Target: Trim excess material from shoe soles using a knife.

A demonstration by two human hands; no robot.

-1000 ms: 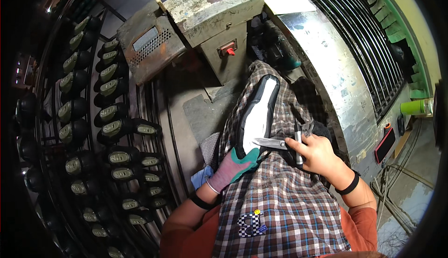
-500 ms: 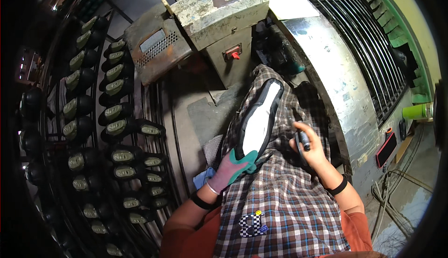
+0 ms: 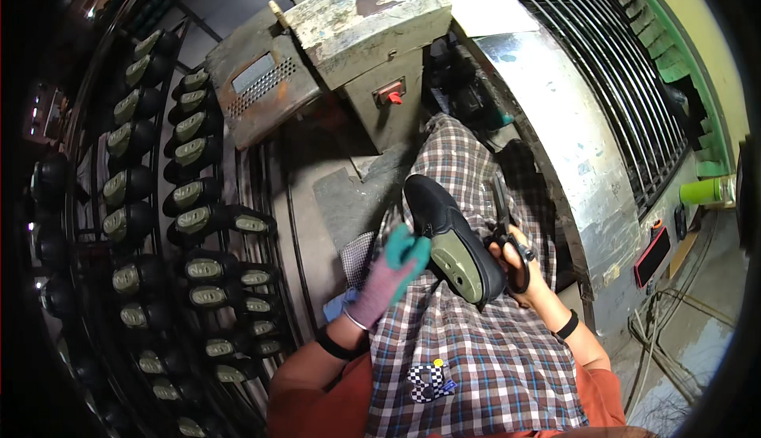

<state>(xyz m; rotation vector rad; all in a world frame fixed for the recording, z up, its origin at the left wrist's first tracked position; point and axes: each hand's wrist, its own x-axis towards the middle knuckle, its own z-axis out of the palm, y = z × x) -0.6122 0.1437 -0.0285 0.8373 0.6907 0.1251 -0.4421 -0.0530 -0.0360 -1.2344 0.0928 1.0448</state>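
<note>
On my lap, over a plaid apron (image 3: 476,359), lies a black shoe upper on an olive-green last (image 3: 457,271). The last's flat top faces up and its toe points away to the left. My left hand (image 3: 390,270), in a pink and green glove, is just left of the shoe, slightly blurred. Its thumb and fingers look apart with nothing between them. My bare right hand (image 3: 519,267) grips black-handled scissors (image 3: 501,204), blades pointing away from me. Its fingers are close against the shoe's right side; whether they touch it is unclear.
Racks of black shoes on green lasts (image 3: 190,153) line the left. Ahead stands a worn metal machine with a red switch (image 3: 390,98). To the right runs a metal bench (image 3: 547,97) with a barred conveyor (image 3: 602,65). A red-screened device (image 3: 652,257) hangs on its side.
The shoe has been flipped from white underside up to last top up, and sits nearer me. My left hand has come off its end. The scissors blades now show in my right hand.
</note>
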